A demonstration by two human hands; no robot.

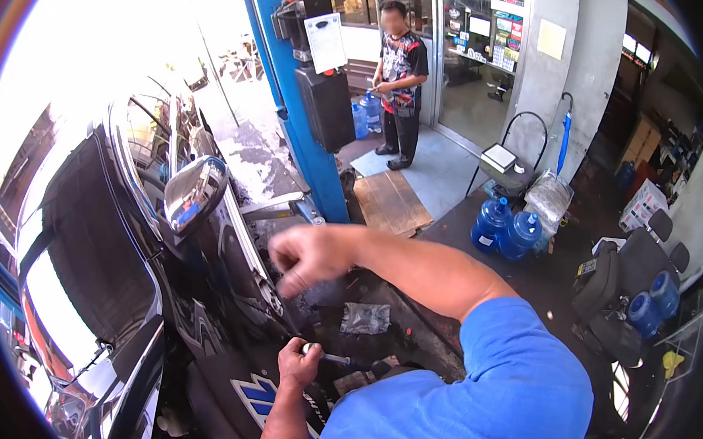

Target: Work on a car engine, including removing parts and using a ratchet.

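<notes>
My left hand (298,365) is low in the middle, closed around the end of a tool with a shiny metal shaft (335,358). The shaft points right, and its kind cannot be made out. Beneath that hand lies a black cover (232,380) with a blue and white emblem, draped over the side of a dark car (226,257). My right arm reaches across from the right. Its hand (314,257) is raised beside the car's side, bent downward and blurred; nothing shows clearly in its fingers. The chrome side mirror (196,194) is to its left.
A blue post (304,141) carrying black boxes stands ahead. Beyond it a person (402,79) stands near a glass door. Blue water jugs (504,227) are beside a chair (509,174); a removed car seat (623,273) sits at right. A silvery packet (365,319) lies below my right arm.
</notes>
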